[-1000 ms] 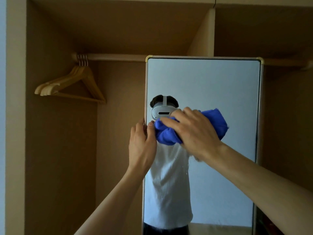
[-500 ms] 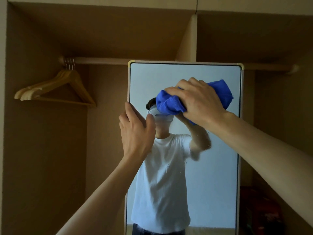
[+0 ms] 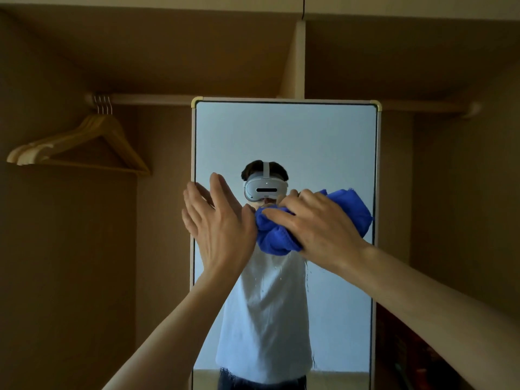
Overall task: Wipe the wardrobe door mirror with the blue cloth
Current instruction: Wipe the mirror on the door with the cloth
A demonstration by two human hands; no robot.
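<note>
The tall mirror point(image 3: 323, 142) with a pale frame stands upright in the open wardrobe, reflecting a person in a white shirt. My right hand point(image 3: 318, 226) grips a bunched blue cloth point(image 3: 353, 209) and presses it against the glass at mid-height. My left hand point(image 3: 216, 223) lies with straight fingers at the mirror's left edge, its fingertips on the frame. Water streaks run down the glass below the cloth.
A wooden rail point(image 3: 146, 99) crosses the wardrobe behind the mirror's top. Several wooden hangers point(image 3: 81, 142) hang at its left end. A vertical divider panel point(image 3: 295, 60) rises above the mirror. Something dark red point(image 3: 399, 344) sits low at the right.
My right hand has brought the cloth down from the upper glass to mid-height. My left hand stays at the left edge. The view has tilted, showing more of the mirror's top.
</note>
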